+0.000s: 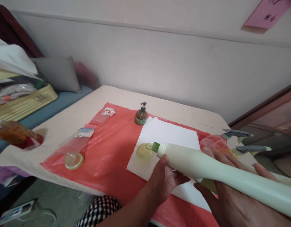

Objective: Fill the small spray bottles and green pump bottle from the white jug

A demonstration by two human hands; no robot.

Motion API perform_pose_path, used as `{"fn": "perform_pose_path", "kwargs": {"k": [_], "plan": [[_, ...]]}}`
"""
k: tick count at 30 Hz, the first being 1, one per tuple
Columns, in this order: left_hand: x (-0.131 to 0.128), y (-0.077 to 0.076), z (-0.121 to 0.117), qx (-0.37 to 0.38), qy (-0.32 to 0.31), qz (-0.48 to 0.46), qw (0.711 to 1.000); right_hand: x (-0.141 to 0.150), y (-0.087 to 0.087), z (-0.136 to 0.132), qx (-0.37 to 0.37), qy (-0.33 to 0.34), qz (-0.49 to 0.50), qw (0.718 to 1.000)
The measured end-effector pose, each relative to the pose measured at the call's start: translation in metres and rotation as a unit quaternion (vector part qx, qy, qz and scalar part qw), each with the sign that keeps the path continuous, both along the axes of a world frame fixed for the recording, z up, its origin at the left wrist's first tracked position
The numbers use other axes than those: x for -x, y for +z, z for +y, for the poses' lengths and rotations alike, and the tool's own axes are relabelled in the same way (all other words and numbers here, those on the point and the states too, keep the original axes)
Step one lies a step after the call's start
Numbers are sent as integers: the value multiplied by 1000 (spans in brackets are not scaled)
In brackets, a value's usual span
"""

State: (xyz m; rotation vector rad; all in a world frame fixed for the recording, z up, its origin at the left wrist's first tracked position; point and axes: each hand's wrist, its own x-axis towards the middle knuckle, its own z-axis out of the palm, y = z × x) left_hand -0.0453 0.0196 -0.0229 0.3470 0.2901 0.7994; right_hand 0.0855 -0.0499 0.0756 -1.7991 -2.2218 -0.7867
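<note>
A large pale green detergent bottle (197, 160) lies nearly level in the air, its green spout (156, 147) pointing left. My left hand (165, 176) grips it below the neck, with the thumb along the side. Farther back, my right hand (232, 192) is wrapped around the body near the handle, partly hidden behind it. Just beyond the spout, a small transparent bottle with yellow tint (143, 152) rests on a white scallop-edged cloth (169, 130). The spout overlaps its mouth in view; whether they touch I cannot tell. No flowing liquid is visible.
A red plastic sheet (107, 157) covers part of the table. On it are a dark pump bottle (141, 116), a round transparent lid (74, 161) and plastic packets (82, 138). Spray bottles (240, 135) stand right, an amber bottle (18, 134) left. A wall (159, 63) backs the table.
</note>
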Motion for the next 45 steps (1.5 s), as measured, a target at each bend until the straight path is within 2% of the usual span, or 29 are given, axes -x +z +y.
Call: {"fn": "perform_pose_path", "kwargs": {"k": [6,17,22,38,45], "plan": [[1,2,1,-6,-2,5,1000,-3,-1,0,2,-5,0,1000],[-1,-5,0,-5,-1,-5,1000,0,0,1,-4,3,8,1000],[0,-3,1,-7,-2,-1,1000,-3,-1,0,6,16,11,1000],[0,-2,1,-14,-4,-2,1000,-1,0,-1,19,-6,17,1000],[-1,-2,1,-4,-1,-5,1000,1,0,2,-3,3,20,1000]]}}
